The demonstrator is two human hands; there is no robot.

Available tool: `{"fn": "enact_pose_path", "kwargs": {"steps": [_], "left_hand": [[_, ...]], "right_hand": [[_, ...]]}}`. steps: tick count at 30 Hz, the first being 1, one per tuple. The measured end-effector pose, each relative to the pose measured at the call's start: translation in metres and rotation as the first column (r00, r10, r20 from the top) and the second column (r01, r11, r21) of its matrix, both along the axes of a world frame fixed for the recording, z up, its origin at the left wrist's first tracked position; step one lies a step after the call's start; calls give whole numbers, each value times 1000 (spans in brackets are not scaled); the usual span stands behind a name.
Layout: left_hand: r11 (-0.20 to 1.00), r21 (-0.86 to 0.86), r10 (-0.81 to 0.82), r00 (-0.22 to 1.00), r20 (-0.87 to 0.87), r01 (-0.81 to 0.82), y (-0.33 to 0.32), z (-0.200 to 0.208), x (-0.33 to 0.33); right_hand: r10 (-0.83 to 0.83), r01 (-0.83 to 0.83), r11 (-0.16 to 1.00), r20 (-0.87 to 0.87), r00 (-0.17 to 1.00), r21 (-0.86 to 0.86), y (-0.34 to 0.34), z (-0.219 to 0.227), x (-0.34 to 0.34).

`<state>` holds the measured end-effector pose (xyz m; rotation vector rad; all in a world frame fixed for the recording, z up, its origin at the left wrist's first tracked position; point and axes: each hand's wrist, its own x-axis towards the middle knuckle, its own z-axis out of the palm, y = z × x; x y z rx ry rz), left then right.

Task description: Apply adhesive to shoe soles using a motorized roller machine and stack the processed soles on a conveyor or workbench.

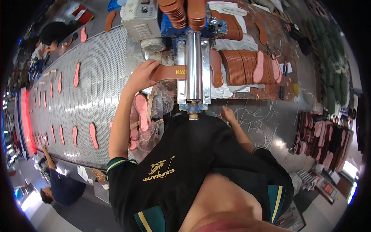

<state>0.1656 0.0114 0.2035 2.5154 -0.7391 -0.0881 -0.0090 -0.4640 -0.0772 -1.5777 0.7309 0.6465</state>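
Note:
My left hand [143, 74] grips one end of a brown insole [168, 72], its fingers over the top. The insole's other end meets the shiny metal roller [194, 65] of a press and passes out of sight there. My right hand [228, 114] hangs low, right of the roller's near end, below the table edge. Its fingers look curled in, and I see nothing in them. Just right of the roller lies another brown insole [216, 69], beside a long row of stacked brown insoles [241, 67]. Pink insoles [142, 111] lie on clear plastic beneath my left forearm.
Left of me runs a wide mesh conveyor [104, 73] with pink insoles spaced along it. A grey control box [140, 17] stands behind the press. Farther right is a rack of pink and dark insoles [322, 139]. Another person [65, 189] works at the lower left.

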Motion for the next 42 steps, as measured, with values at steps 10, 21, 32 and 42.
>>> {"fn": "enact_pose_path", "kwargs": {"steps": [10,21,32,42], "left_hand": [[-150,-300,-194,326,-925,-942,52,-125,-156],[-507,-160,71,144,-987,-847,57,-149,-182],[-473,-446,83,466,-881,-760,263,-104,-73],[-491,-345,306,213,-928,-800,275,-221,-125]], "right_hand": [[136,-162,975,-171,976,-151,-8,-5,-21],[303,-303,953,-186,935,27,16,33,4],[315,-338,937,-199,928,-91,48,82,-16],[326,-324,920,-29,945,-218,33,70,-39]]}}
